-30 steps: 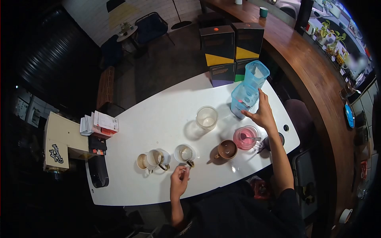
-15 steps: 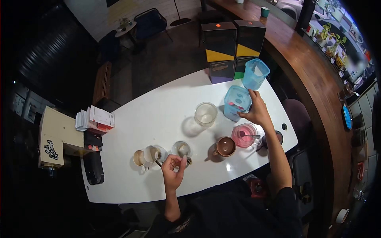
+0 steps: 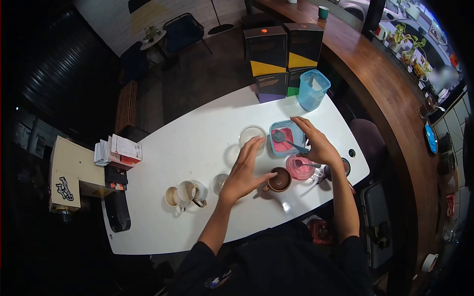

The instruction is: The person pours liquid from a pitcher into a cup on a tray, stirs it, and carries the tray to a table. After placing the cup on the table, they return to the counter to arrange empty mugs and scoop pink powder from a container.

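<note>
A blue square tub point(image 3: 275, 147) holds pink powder point(image 3: 279, 145) with a dark spoon point(image 3: 292, 144) lying in it. Its right side lies within the spread of my right hand point(image 3: 320, 147), fingers apart and thumb near the spoon's handle. My left hand point(image 3: 242, 172) hovers open, fingertips overlapping a clear glass jar point(image 3: 245, 132) and thumb over a brown mug point(image 3: 280, 183) with dark contents. Close below the tub stands a pink jar point(image 3: 300, 171) with a spoon in it. A small glass point(image 3: 217, 183) is partly hidden behind my left hand.
Two mugs point(image 3: 189, 191) stand at the left of the white table point(image 3: 173, 143). A tall blue container point(image 3: 313, 91) and stacked black boxes point(image 3: 266, 49) are at the back. A cream machine point(image 3: 81, 165) and packets point(image 3: 121, 148) sit at the far left.
My left hand has risen and moved right, its fingers spreading. The blue tub now stands nearer the glass jar, its powder and spoon in view; my right hand has loosened at its side.
</note>
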`<control>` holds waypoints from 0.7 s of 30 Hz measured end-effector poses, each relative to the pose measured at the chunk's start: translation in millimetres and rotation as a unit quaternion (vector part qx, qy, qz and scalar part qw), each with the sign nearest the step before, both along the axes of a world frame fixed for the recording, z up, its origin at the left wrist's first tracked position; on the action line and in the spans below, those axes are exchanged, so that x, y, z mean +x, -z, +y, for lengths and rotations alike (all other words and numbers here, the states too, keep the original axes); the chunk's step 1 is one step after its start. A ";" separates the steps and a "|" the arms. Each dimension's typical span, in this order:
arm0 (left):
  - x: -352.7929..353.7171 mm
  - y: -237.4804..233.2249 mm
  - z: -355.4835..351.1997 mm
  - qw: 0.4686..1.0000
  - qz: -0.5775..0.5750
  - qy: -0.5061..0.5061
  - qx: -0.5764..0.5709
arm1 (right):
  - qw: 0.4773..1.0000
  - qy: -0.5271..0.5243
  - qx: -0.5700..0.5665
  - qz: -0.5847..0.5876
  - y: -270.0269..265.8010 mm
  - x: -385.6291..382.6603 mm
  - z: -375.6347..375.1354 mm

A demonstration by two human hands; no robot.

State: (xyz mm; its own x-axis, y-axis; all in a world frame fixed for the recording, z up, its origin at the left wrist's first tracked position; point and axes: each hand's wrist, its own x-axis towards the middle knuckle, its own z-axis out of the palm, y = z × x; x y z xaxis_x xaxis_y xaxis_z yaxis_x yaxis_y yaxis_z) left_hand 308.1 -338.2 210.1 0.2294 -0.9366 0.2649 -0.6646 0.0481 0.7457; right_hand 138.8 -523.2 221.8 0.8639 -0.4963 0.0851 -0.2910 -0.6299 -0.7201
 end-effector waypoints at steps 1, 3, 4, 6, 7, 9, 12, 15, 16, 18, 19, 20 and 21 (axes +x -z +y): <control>-2.2 1.3 -10.1 0.999 -0.033 0.004 0.012 | 1.000 0.003 -0.001 -0.002 1.0 -0.2 0.1; -7.7 2.4 -28.9 0.998 -0.065 0.014 0.023 | 0.999 0.006 -0.025 -0.021 6.4 -1.7 1.1; -11.0 2.4 -37.9 0.994 -0.111 0.002 0.020 | 0.999 0.011 -0.026 -0.021 7.2 -2.6 1.8; -14.2 6.3 -53.2 0.988 -0.156 -0.006 0.014 | 1.000 0.001 -0.001 -0.017 7.4 -3.2 2.1; -14.1 12.2 -60.6 0.987 -0.163 -0.005 0.006 | 1.000 0.005 -0.003 -0.017 7.7 -3.5 3.0; -14.9 17.8 -69.0 0.985 -0.171 0.000 -0.004 | 1.000 0.017 -0.014 -0.005 10.2 -5.1 6.2; -12.8 18.5 -72.8 0.991 -0.129 0.001 -0.026 | 0.997 0.067 -0.026 -0.026 9.7 -8.2 15.2; -8.6 15.6 -72.7 0.996 -0.084 0.003 -0.030 | 0.988 0.143 -0.030 -0.041 11.9 -10.3 27.1; -8.5 15.2 -72.4 0.996 -0.079 0.004 -0.031 | 0.981 0.181 -0.052 -0.044 13.9 -11.0 30.4; -9.8 14.8 -72.3 0.997 -0.074 0.007 -0.033 | 0.974 0.214 -0.064 -0.030 21.6 -10.3 33.9; -10.9 14.7 -71.8 0.997 -0.064 0.006 -0.037 | 0.967 0.243 -0.077 -0.014 23.7 -9.5 35.2; -12.1 15.4 -70.6 0.998 -0.055 0.004 -0.042 | 0.965 0.248 -0.083 -0.002 23.8 -9.5 37.2; -13.1 16.4 -69.1 0.998 -0.054 0.006 -0.040 | 0.965 0.249 -0.081 -0.001 27.6 -9.3 38.7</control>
State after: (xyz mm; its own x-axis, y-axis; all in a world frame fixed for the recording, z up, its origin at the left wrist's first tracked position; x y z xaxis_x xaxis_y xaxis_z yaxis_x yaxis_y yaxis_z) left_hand 295.0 -407.3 193.7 0.1849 -0.9141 0.3610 -0.7405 0.1120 0.6627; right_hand 129.4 -484.6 194.2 0.5210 -0.8302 0.1984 -0.5858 -0.5168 -0.6242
